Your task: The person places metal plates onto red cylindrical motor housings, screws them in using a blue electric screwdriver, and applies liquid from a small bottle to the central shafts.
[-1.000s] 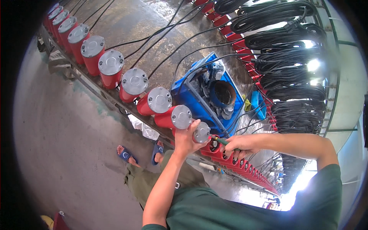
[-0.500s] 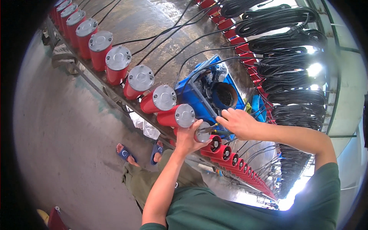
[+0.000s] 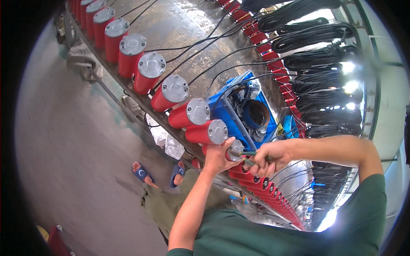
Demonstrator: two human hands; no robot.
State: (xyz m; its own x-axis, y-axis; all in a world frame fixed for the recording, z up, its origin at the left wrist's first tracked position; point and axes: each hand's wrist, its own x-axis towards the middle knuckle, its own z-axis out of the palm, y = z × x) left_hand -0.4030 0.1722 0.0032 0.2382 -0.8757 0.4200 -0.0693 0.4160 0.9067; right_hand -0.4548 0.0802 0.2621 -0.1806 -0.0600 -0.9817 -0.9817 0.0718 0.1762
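Note:
My left hand point(image 3: 218, 158) is wrapped round a red cylinder whose round grey metal cap point(image 3: 236, 146) faces up beside my thumb. From the other side, my right hand point(image 3: 273, 157) grips a pair of pliers with green handles point(image 3: 248, 153). Their jaws rest at the cap, though the exact point they bite is too small to make out. A neighbouring capped red cylinder point(image 3: 205, 132) stands just beyond my left hand. On the nearer side, open-topped red cylinders point(image 3: 256, 181) continue the row.
A blue crate point(image 3: 222, 114) holding metal parts and a dark ring stands behind my hands. Black cables point(image 3: 205, 53) cross the worn bench point(image 3: 179, 25). Coiled black cords point(image 3: 329, 79) hang along the right. White plastic point(image 3: 173, 147) hangs by the bench edge, above my sandalled feet.
My right hand has turned and lowered, swinging the plier handles round beside the cap. My left hand stays on the same cylinder. The whole view has shifted slightly.

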